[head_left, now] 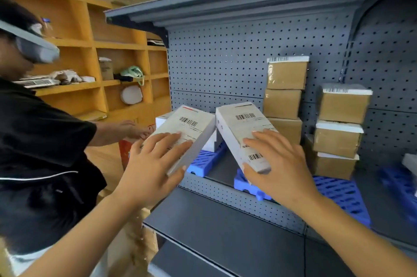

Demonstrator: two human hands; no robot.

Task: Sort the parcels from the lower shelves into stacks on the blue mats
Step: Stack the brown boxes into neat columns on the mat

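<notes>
Now, frame centre: my left grip (155, 163) pinches left white parcel (189, 127), right grip (277, 163) pinches right white parcel (239, 127), both tilted over blue mats (207, 161); brown boxes (284, 100) stacked right.

The grey metal shelf (223, 171), backed by pegboard (214, 62) and fronted by a perforated lip (225, 195), carries three blue grid mats lying flat on its deck. The left mat (208, 160) sits just below the picture's centre toward 6 o'clock. The middle mat (338, 191) lies at 4 o'clock with a strip of bare deck between the two, and the right mat (397, 184) lies at 3 o'clock of the middle one, cut by the frame edge. A lower shelf (214, 227) juts forward at 6 o'clock, and an upper shelf (237, 3) overhangs at 12 o'clock.
</notes>
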